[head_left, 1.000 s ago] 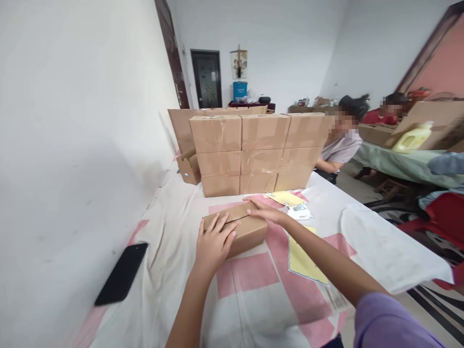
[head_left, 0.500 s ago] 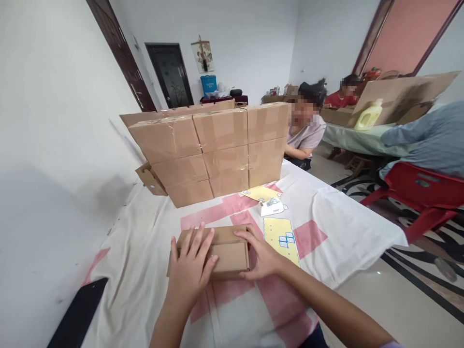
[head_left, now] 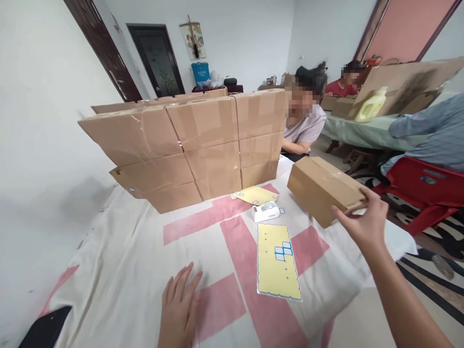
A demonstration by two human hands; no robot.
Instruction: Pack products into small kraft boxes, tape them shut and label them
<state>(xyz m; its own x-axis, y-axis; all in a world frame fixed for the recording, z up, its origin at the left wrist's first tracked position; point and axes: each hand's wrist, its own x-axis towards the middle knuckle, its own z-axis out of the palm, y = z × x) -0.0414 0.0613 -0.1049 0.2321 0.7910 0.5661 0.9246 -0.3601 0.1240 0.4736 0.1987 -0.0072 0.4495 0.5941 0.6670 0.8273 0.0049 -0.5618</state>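
My right hand [head_left: 363, 223] grips the near end of a small closed cardboard box [head_left: 321, 187] and holds it in the air over the right side of the table. My left hand [head_left: 180, 308] lies flat and open on the white and pink tablecloth [head_left: 145, 261], holding nothing. Behind, a wall of stacked, taped cardboard boxes [head_left: 188, 150] stands three high across the table's far side.
A yellow sticker sheet [head_left: 277, 263] lies between my hands, a small white item [head_left: 267, 211] and another yellow sheet [head_left: 255, 195] beyond it. A black phone [head_left: 43, 333] lies at the near left. A person [head_left: 304, 121] sits behind the boxes; a red chair [head_left: 424, 186] stands right.
The small box, held flat on the cloth by both hands before, is now lifted and carried to the right by my right hand alone. My left hand has dropped flat onto the cloth.
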